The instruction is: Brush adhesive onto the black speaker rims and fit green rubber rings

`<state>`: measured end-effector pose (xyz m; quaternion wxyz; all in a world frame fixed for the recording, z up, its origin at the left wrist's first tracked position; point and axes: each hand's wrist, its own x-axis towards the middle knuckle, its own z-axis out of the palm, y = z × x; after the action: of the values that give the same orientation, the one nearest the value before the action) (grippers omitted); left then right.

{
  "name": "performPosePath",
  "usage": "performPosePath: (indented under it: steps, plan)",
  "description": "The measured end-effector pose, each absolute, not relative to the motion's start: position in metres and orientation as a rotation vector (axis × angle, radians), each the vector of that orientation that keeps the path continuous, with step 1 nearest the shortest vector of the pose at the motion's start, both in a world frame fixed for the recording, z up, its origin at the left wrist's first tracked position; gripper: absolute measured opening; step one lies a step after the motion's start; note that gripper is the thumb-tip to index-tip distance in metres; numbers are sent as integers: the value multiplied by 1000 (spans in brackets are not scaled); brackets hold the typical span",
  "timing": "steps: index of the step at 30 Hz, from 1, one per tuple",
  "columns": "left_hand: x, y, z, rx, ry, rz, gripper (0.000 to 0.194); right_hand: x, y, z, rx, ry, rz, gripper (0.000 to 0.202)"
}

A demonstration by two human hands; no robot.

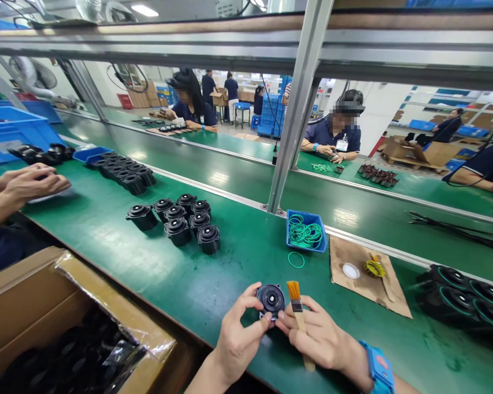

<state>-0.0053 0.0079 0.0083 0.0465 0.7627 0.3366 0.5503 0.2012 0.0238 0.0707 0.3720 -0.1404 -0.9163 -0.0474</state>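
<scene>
My left hand [241, 334] grips a black round housing [271, 298] by its edge, its round face with a small bright centre turned up toward me. In my right hand [318, 334] is a paintbrush [298, 306] with a wooden handle, orange bristles pointing up. The fingertips of that hand also touch the lower right edge of the housing. Beyond my hands, a single green rubber ring [296, 260] lies on the green table [246, 262], in front of a blue bin [324, 241] of green rings. A blue band [378, 366] is on my right wrist.
Several black housings [176, 230] stand at centre left, others with green rings [460, 301] at right. Brown cardboard [363, 290] carries a white lid [350, 271] and yellow pot [373, 268]. A carton [156, 334] is lower left; a co-worker's hands [36, 183] are at left; a metal post [290, 137] rises ahead.
</scene>
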Motion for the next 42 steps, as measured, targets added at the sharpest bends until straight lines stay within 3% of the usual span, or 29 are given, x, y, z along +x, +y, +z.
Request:
performPosePath:
  steps: [5, 7, 11, 13, 18, 31, 42]
  plan:
    - [-8, 6, 21, 2208, 1107, 1582, 17, 205, 24, 84, -603, -2110, 470, 4]
    - [-9, 7, 25, 2087, 1193, 1554, 24, 209, 24, 95, -758, -1939, 757, 14]
    - [-9, 11, 26, 1943, 1273, 1320, 73, 216, 28, 113, -798, -1633, 1075, 40]
    - [-9, 15, 25, 1911, 1272, 1178, 82, 219, 31, 117, -889, -1550, 1137, 50]
    - [-8, 17, 31, 1830, 1313, 1076, 57, 223, 30, 117, -1100, -1413, 1102, 53]
    - [-5, 18, 38, 1734, 1364, 1057, 52, 207, 15, 102, -1170, -1311, 1481, 56]
    - [-7, 17, 38, 1739, 1335, 1068, 54, 205, 28, 90, -1220, -1392, 1344, 56]
